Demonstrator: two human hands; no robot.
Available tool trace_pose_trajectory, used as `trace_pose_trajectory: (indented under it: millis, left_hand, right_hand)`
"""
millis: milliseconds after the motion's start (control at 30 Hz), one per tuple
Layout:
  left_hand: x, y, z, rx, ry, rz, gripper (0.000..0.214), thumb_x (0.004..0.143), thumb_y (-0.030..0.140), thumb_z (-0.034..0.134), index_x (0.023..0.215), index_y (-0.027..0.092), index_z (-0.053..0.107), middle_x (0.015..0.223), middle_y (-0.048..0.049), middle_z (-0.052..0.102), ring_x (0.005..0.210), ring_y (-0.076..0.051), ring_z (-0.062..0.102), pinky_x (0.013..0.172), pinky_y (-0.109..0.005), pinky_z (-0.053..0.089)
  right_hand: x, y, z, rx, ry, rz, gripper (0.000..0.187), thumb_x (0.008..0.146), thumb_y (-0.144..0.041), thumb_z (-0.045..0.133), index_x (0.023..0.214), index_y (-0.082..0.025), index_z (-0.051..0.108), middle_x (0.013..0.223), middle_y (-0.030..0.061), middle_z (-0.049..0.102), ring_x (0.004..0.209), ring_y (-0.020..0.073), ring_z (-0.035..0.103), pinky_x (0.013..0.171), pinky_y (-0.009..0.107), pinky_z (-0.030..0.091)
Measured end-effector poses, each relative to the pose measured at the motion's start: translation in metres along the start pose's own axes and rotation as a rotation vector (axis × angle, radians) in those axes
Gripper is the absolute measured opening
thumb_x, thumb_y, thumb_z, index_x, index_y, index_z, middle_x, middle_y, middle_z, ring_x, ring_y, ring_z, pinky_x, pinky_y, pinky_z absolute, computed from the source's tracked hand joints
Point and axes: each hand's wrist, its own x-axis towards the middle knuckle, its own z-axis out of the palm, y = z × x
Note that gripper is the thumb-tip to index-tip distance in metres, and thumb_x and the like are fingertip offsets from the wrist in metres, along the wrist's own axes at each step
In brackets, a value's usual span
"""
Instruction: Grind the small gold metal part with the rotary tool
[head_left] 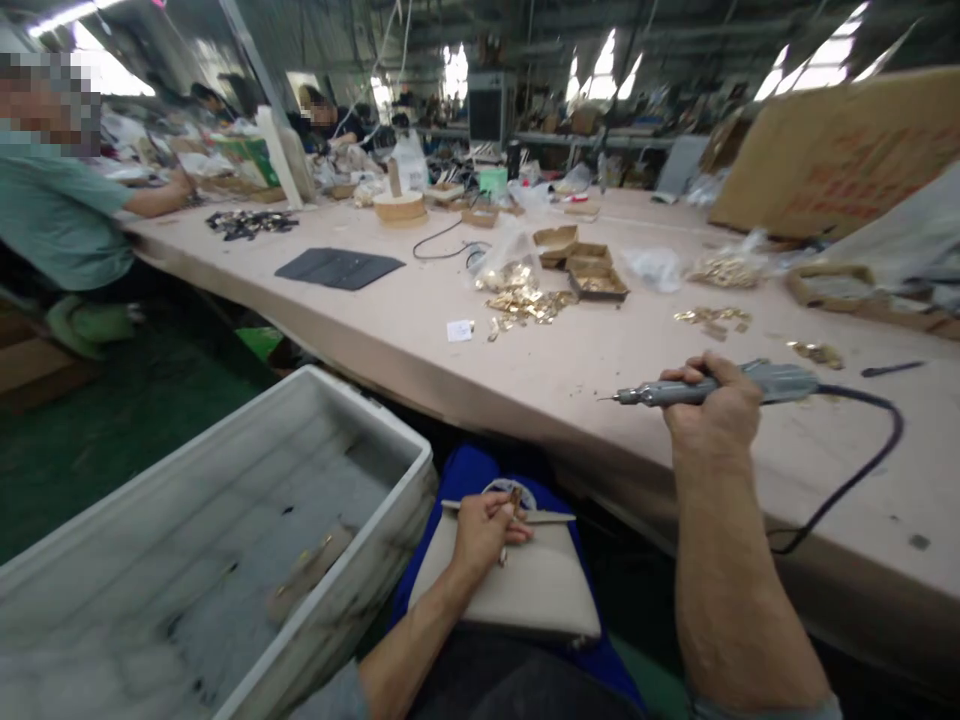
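Beige pouch [517, 590] on lap, left hand [484, 530] pinching its clasp [515, 497]; right hand [709, 405] grips driver [720, 385]. Steady pouch, align tip squarely.

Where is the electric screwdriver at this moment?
In the head view, the electric screwdriver is in the right hand, held level above the near edge of the table, tip pointing left.

Matt beige leather-look bag [517, 595], grey metal driver [720, 386], shiny brass bits [529, 303], smooth pink tabletop [600, 360].
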Motion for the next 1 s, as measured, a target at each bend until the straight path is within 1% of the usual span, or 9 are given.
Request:
trace_pose_trajectory:
  millis: [67, 167, 233, 300, 400, 533, 633, 800, 1000]
  left_hand:
    - [-0.001, 0.001, -0.001, -0.038, -0.003, -0.019, 0.029, 0.083, 0.027, 0.069, 0.099, 0.004, 0.074, 0.088, -0.0169, 0.076, 0.068, -0.025, 0.078, 0.055, -0.021, 0.062]
    - [-0.005, 0.001, -0.003, -0.079, -0.002, -0.045, 0.022, 0.088, 0.016, 0.061, 0.102, 0.004, 0.074, 0.090, -0.0167, 0.076, 0.070, -0.024, 0.078, 0.057, -0.020, 0.063]
    - [-0.008, 0.002, -0.004, -0.088, -0.014, -0.034, 0.022, 0.092, 0.013, 0.059, 0.105, 0.003, 0.074, 0.091, -0.0169, 0.076, 0.071, -0.024, 0.079, 0.057, -0.020, 0.063]
    - [-0.010, 0.003, -0.005, -0.091, -0.034, -0.018, 0.022, 0.094, 0.012, 0.058, 0.107, 0.002, 0.073, 0.092, -0.0171, 0.076, 0.072, -0.024, 0.079, 0.058, -0.019, 0.063]
    - [-0.010, 0.005, -0.005, -0.099, -0.044, -0.026, 0.022, 0.094, 0.009, 0.058, 0.108, 0.001, 0.072, 0.092, -0.0175, 0.076, 0.073, -0.024, 0.079, 0.059, -0.019, 0.064]
    - [-0.009, 0.005, -0.006, -0.104, -0.046, -0.049, 0.027, 0.095, 0.004, 0.051, 0.113, 0.000, 0.071, 0.096, -0.0194, 0.076, 0.074, -0.024, 0.079, 0.061, -0.020, 0.065]
    - [-0.009, 0.004, -0.007, -0.101, -0.063, -0.045, 0.029, 0.094, 0.004, 0.050, 0.112, 0.001, 0.073, 0.099, -0.0203, 0.076, 0.075, -0.023, 0.079, 0.062, -0.020, 0.065]
    - [-0.009, 0.002, -0.008, -0.113, -0.070, -0.029, 0.023, 0.094, 0.011, 0.059, 0.107, 0.003, 0.075, 0.095, -0.0191, 0.076, 0.075, -0.024, 0.079, 0.063, -0.020, 0.065]
    - [-0.010, 0.008, -0.006, -0.135, -0.059, -0.045, 0.031, 0.082, 0.007, 0.055, 0.104, 0.001, 0.076, 0.094, -0.0187, 0.076, 0.074, -0.023, 0.079, 0.063, -0.020, 0.065]
  right_hand:
    - [-0.040, 0.011, -0.006, -0.027, -0.037, 0.021, 0.016, 0.086, -0.003, 0.055, 0.078, -0.016, 0.051, 0.074, -0.0031, 0.049, 0.051, 0.0062, 0.042, 0.053, 0.022, 0.052]
    - [-0.096, 0.036, -0.022, -0.108, -0.071, 0.048, 0.019, 0.079, -0.007, 0.069, 0.081, -0.017, 0.053, 0.076, -0.0027, 0.053, 0.055, 0.0076, 0.045, 0.057, 0.023, 0.054]
    - [-0.124, 0.056, -0.035, -0.169, -0.072, 0.039, 0.028, 0.072, -0.011, 0.078, 0.080, -0.018, 0.052, 0.075, -0.0032, 0.054, 0.056, 0.0091, 0.047, 0.057, 0.025, 0.055]
    - [-0.140, 0.075, -0.047, -0.215, -0.072, 0.010, 0.032, 0.069, -0.016, 0.083, 0.077, -0.018, 0.052, 0.072, -0.0031, 0.055, 0.056, 0.0104, 0.049, 0.056, 0.027, 0.055]
    - [-0.150, 0.096, -0.060, -0.259, -0.073, -0.019, 0.034, 0.066, -0.020, 0.086, 0.072, -0.018, 0.052, 0.067, -0.0031, 0.055, 0.053, 0.0107, 0.049, 0.055, 0.027, 0.054]
    - [-0.155, 0.109, -0.067, -0.258, -0.059, 0.013, 0.039, 0.064, -0.023, 0.090, 0.072, -0.018, 0.052, 0.064, -0.0039, 0.055, 0.050, 0.0098, 0.047, 0.054, 0.027, 0.054]
    - [-0.158, 0.113, -0.068, -0.258, -0.075, 0.018, 0.039, 0.065, -0.024, 0.090, 0.074, -0.018, 0.052, 0.063, -0.0044, 0.054, 0.050, 0.0097, 0.048, 0.054, 0.027, 0.054]
    - [-0.159, 0.116, -0.068, -0.267, -0.100, -0.002, 0.039, 0.067, -0.024, 0.089, 0.073, -0.018, 0.052, 0.064, -0.0044, 0.054, 0.050, 0.0094, 0.048, 0.054, 0.026, 0.054]
    - [-0.158, 0.117, -0.069, -0.257, -0.088, -0.009, 0.036, 0.068, -0.023, 0.088, 0.074, -0.018, 0.053, 0.065, -0.0040, 0.055, 0.050, 0.0098, 0.048, 0.054, 0.027, 0.054]
